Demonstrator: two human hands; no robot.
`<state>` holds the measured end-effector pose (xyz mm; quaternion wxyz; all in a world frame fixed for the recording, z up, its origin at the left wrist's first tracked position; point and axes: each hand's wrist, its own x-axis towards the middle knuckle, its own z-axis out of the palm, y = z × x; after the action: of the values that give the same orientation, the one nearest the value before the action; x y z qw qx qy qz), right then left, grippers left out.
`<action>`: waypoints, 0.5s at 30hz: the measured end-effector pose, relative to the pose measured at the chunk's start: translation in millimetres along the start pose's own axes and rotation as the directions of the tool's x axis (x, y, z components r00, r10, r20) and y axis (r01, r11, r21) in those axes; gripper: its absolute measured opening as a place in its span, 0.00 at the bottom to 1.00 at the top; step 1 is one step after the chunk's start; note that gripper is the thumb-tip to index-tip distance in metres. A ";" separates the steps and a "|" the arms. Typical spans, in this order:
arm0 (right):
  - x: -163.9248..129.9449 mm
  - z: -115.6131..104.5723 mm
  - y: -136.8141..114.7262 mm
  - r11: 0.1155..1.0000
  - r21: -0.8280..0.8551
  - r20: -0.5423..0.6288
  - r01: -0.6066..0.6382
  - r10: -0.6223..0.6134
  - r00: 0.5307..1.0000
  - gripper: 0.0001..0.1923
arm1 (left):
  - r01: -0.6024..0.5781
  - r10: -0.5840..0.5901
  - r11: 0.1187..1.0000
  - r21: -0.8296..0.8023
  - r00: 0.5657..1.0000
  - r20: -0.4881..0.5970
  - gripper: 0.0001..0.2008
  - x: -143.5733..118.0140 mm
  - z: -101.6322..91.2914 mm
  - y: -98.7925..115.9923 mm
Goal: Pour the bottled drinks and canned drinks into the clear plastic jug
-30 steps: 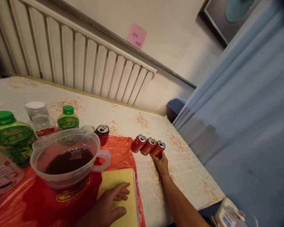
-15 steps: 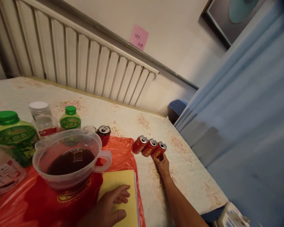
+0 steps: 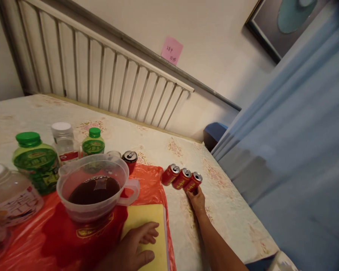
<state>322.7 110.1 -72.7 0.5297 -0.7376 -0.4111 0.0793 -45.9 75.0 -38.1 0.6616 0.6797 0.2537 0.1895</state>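
My right hand point(image 3: 197, 199) reaches out over the table and its fingertips touch the rightmost red can point(image 3: 194, 182) of three that lie side by side on their sides. The other two cans point(image 3: 182, 178) point(image 3: 171, 174) lie just left of it. My left hand point(image 3: 135, 246) rests flat, fingers apart, on a yellow pad point(image 3: 147, 222) at the near edge. A clear plastic jug point(image 3: 94, 186) holding dark liquid stands on a red plastic bag point(image 3: 59, 241) left of the pad.
An upright red can point(image 3: 130, 160) stands behind the jug. Two green-capped bottles point(image 3: 35, 162) point(image 3: 93, 142), a white-capped jar point(image 3: 64, 141) and a clear lidded container point(image 3: 9, 195) stand at the left. A white radiator point(image 3: 101, 79) runs behind the table. A blue curtain point(image 3: 299, 150) hangs at the right.
The view has shifted, so everything sits a little further right in the picture. My right hand stays at the rightmost lying can and my left hand stays on the yellow pad.
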 end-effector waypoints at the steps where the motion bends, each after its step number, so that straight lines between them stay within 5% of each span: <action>1: 0.5 0.1 1.5 1.000 -0.002 0.002 0.001 -0.001 1.000 0.24 | 0.012 -0.012 1.000 -0.003 1.000 -0.004 0.33 -0.2 0.2 1.3; 15: 1.8 0.1 6.5 0.999 -0.043 -0.027 -0.002 0.001 1.000 0.25 | 0.034 -0.034 0.999 0.006 0.999 -0.021 0.31 -2.8 -1.4 8.4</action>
<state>327.2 110.8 -77.7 0.5191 -0.7502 -0.4050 0.0607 -48.1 74.5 -29.5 0.6601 0.6753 0.2726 0.1844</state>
